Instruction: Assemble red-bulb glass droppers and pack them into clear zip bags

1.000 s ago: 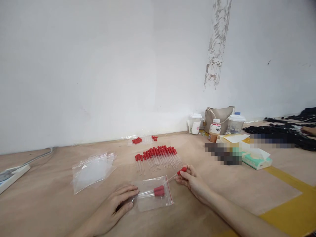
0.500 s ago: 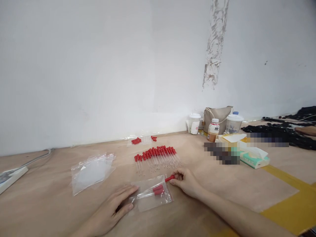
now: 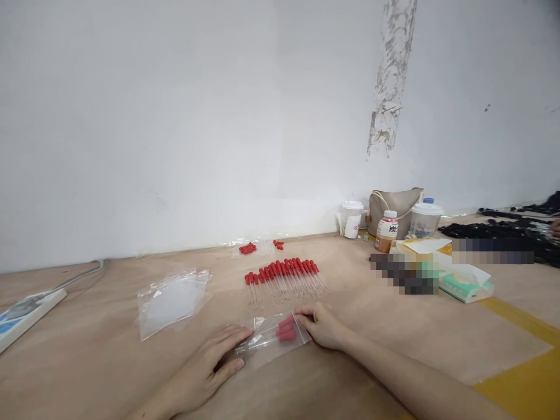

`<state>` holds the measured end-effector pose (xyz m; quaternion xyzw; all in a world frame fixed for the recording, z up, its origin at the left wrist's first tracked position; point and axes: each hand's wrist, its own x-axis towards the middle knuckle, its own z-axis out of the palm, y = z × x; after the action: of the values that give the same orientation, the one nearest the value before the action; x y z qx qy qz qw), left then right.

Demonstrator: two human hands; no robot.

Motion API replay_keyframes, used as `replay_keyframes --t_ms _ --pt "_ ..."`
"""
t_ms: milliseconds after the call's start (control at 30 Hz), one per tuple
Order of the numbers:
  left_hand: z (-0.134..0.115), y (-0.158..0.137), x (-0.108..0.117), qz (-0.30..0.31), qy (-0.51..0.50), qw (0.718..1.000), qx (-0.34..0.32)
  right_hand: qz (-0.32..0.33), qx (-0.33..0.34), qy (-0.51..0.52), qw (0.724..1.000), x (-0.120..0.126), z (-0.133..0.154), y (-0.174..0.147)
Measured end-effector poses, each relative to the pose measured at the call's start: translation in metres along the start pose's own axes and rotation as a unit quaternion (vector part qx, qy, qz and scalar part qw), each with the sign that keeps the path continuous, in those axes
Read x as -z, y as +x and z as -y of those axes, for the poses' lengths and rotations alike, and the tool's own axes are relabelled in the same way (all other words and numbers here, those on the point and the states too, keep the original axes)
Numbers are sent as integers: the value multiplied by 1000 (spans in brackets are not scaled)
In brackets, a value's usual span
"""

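A clear zip-lock bag [image 3: 272, 353] lies flat on the table in front of me. Inside it are several glass droppers with red rubber bulbs [image 3: 286, 335], their bulbs toward the bag's right end. My left hand [image 3: 214, 357] rests at the bag's left end, thumb and fingers apart, fingertips touching the plastic. At the right end, my right hand [image 3: 324, 328] pinches the bag's edge near the zip strip; the thumb is partly hidden. Just beyond the bag, a row of red-bulbed droppers [image 3: 286, 269] is spread out, glass tips toward me.
Flat bags [image 3: 175, 303] are stacked at left, near a power strip [image 3: 32, 318]. Behind the row lies plastic with loose red bulbs [image 3: 248, 249]. At right stand a paper cup [image 3: 352, 220], a bottle [image 3: 387, 232], a tissue pack [image 3: 466, 287] and black items [image 3: 499, 230]. Part of another person's hand shows far right.
The red-bulbed dropper in my right hand has slid left into the bag beside the others. My right fingers have moved onto the bag's edge. My left hand stays at its end.
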<state>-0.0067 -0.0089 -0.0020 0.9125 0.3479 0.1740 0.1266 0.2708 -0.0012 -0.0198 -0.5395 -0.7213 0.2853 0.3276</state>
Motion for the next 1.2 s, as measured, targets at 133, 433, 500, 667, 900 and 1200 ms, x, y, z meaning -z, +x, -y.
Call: replay_keyframes --t_ms 133,433,500,667,900,1200 --pt "1 -1 0 4 5 1000 4 -45 -45 -16 998 -4 -3 2" --pt "0 -2 0 -6 15 1000 -11 -156 -95 -9 983 28 -31 26" --pt "1 -2 -1 -9 14 1000 -25 -194 -130 -32 972 49 -40 40" --pt "1 -4 -3 16 -15 1000 -16 -237 -210 -84 945 77 -51 74" --pt "-2 -2 -1 14 -32 999 -24 -196 -276 -105 935 71 -43 101" --pt "-3 -2 -2 16 -36 999 -23 -177 -290 5 941 76 -33 107"
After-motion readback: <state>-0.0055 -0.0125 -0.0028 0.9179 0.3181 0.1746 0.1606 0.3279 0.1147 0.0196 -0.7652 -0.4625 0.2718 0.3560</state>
